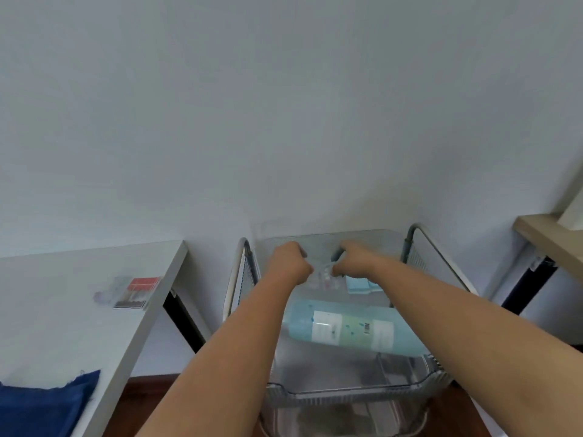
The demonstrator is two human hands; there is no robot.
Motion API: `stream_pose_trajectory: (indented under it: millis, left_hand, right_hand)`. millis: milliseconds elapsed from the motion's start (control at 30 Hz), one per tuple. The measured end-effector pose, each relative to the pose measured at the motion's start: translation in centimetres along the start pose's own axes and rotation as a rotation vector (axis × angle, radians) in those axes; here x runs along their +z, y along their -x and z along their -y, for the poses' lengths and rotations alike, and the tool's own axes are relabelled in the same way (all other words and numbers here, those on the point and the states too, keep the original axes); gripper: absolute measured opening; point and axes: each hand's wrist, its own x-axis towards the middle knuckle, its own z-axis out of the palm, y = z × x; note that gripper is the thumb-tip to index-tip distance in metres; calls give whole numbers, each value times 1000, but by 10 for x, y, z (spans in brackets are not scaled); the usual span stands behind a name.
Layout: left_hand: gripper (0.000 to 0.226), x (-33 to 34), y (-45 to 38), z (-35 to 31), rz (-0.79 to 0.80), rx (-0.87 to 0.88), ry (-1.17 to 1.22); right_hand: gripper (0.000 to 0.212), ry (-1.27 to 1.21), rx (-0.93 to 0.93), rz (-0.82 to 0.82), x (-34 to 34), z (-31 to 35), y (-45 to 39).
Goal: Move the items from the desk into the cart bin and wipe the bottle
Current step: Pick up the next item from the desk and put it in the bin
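Note:
A clear plastic bin (347,394) sits on the cart in front of me. A pale blue bottle (350,331) with a white and green label lies on its side in the bin. Both hands are at the far end of the bin: my left hand (288,261) and my right hand (350,260) are closed on a small clear packet (325,275) between them. A light blue flat pack (359,285) lies in the bin under my right wrist. On the white desk (63,326) at the left lies a red-topped packet (137,291) beside a blurred clear item (105,293).
A dark blue cloth (44,408) lies at the desk's near corner. The cart's metal handles (416,238) rise on both sides of the bin. A beige shelf (549,238) stands at the right. The wall is close behind the cart.

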Motion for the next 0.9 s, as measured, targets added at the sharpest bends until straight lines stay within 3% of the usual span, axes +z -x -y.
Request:
stream_pose_trajectory:
  millis: [133, 367, 533, 667, 900]
  left_hand:
    - [16, 14, -16, 5, 42, -75, -109]
    - [34, 29, -28, 9, 125, -159, -207]
    - [44, 32, -26, 11, 111, -173, -194]
    - [57, 31, -24, 10, 203, -151, -182]
    - [60, 37, -28, 8, 271, -109, -341]
  right_hand:
    - [25, 113, -6, 65, 10, -8, -19]
    - [36, 397, -116, 47, 18, -21, -37]
    - [52, 504, -231, 170, 15, -26, -36]
    - [54, 654, -315, 209, 19, -27, -35]
    - [53, 638, -313, 136, 19, -35, -36]
